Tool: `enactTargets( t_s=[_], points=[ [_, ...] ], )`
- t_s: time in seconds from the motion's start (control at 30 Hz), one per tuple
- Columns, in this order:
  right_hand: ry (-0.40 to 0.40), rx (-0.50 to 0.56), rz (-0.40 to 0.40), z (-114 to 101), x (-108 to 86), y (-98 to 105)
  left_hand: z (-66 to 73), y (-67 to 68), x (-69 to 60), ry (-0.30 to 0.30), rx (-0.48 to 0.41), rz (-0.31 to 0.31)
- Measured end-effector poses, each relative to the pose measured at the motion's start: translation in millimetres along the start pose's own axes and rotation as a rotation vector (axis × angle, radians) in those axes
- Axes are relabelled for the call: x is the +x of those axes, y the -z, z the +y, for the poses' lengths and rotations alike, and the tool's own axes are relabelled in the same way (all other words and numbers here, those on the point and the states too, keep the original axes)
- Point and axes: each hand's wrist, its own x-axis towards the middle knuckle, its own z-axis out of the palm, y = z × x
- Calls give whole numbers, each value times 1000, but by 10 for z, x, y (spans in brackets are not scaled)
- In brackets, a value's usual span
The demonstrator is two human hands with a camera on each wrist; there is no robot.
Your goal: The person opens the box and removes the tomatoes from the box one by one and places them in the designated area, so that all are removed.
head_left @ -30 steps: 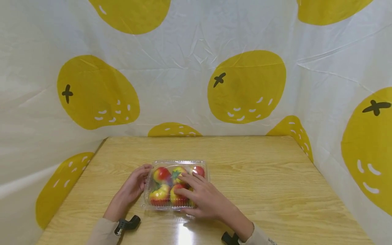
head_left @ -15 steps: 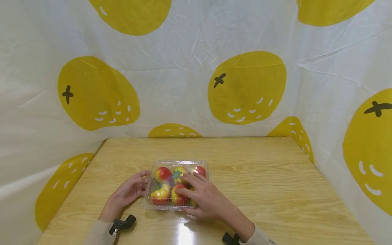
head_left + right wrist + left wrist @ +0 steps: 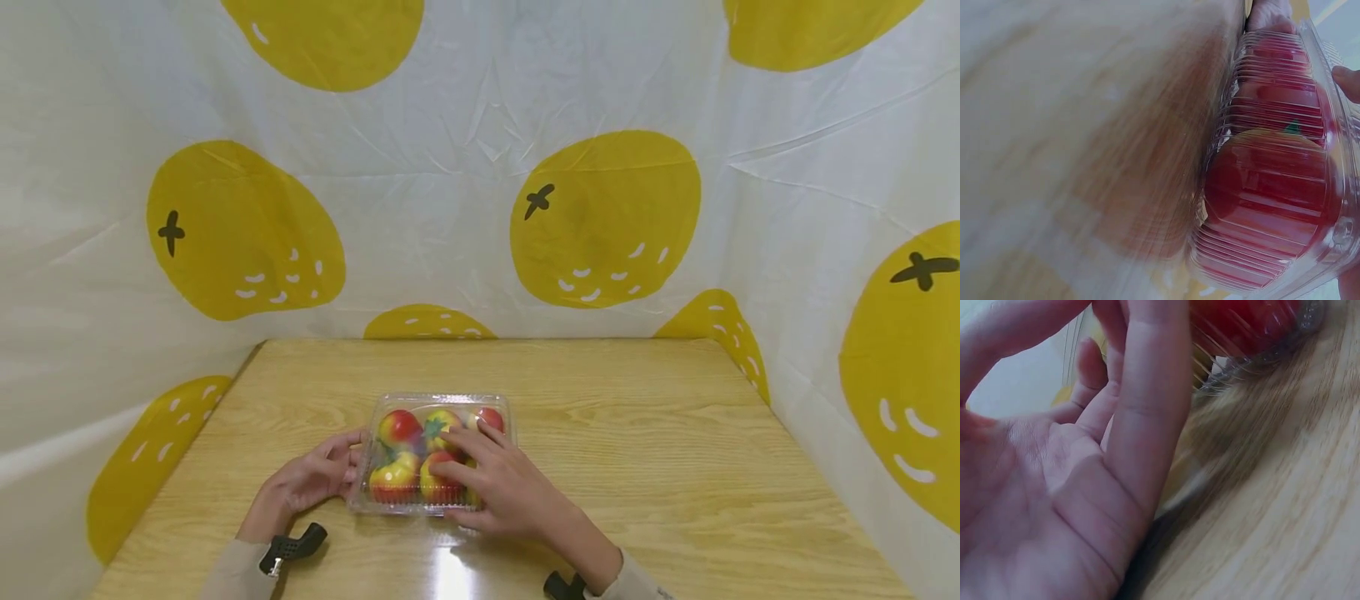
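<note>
Several fruits (image 3: 401,427) (round, glossy) in a ribbed box (image 3: 447,398)

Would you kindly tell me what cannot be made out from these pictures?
Head view: most of the near-right fruit, hidden by the right hand.
Left wrist view: most of the clear container, cut off by the top edge and covered by the left hand.
Right wrist view: the grain of the tabletop, blurred.

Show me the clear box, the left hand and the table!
Clear box (image 3: 442,398), head view: back rim.
Left hand (image 3: 309,481), head view: middle of the hand.
Table (image 3: 645,442), head view: right part of the top.
</note>
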Motion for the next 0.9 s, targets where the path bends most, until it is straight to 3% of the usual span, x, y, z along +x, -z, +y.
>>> enactTargets(
  t_s=[0.9],
  points=[
    [-9, -5, 30, 89, 20, -38, -27, 83, 45, -4, 59, -101]
  ],
)
